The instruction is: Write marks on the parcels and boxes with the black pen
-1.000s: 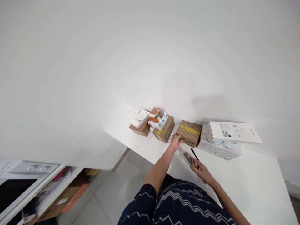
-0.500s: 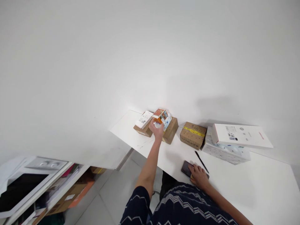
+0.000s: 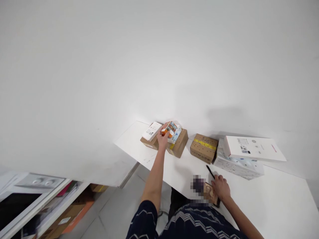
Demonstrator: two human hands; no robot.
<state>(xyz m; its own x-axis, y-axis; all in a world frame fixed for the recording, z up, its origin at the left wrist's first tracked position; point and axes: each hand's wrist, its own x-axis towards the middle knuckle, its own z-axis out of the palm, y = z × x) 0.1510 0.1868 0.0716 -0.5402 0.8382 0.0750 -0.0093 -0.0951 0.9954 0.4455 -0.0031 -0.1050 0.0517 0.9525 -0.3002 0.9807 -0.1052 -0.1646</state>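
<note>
My left hand [image 3: 163, 136] reaches far across the white table [image 3: 261, 192] and closes on a small orange box [image 3: 169, 127]. That box sits with a white patterned box [image 3: 175, 134] on top of a brown carton [image 3: 179, 145]. My right hand [image 3: 220, 186] rests near the table's front edge with its fingers on a phone [image 3: 210, 195], part of which is blurred out. A black pen [image 3: 210, 171] lies just beyond that hand.
A white box [image 3: 152, 131] lies on a second carton [image 3: 149, 142] at the left. A taped carton [image 3: 203, 147] and stacked white boxes [image 3: 249, 154] stand along the wall. Shelves with papers [image 3: 50, 205] are at the lower left.
My left hand left the taped carton, moved left to the orange box and gripped it. My right hand drew the phone nearer the table's front edge.
</note>
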